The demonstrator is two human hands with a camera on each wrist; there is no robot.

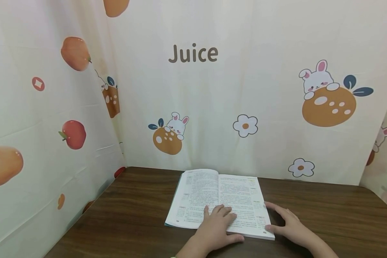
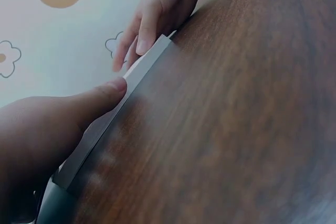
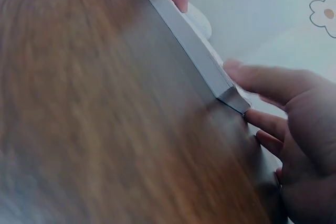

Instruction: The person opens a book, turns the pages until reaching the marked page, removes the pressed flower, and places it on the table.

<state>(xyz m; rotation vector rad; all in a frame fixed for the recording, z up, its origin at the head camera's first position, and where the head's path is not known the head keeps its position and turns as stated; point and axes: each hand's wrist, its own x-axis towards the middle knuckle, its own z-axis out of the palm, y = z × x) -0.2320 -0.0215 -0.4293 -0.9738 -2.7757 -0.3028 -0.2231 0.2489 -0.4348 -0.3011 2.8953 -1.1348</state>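
An open book (image 1: 237, 204) with printed pages lies flat on the dark wooden table, its spine pointing away from me. My left hand (image 1: 214, 229) rests on the lower part of the pages by the centre fold, fingers spread and thumb out toward the near edge. In the left wrist view, the left thumb (image 2: 102, 98) lies along the book's thick near edge. My right hand (image 1: 290, 225) is at the book's right side, its thumb over the lower right corner and its fingers along the side edge. The right wrist view shows the right fingertips (image 3: 254, 119) right at that corner.
Brown wood-grain table (image 1: 122, 218) extends on both sides of the book. A pale curtain (image 1: 213, 93) printed with fruit, rabbits and flowers hangs behind the table's far edge, and another patterned curtain (image 1: 25, 118) runs along the left side.
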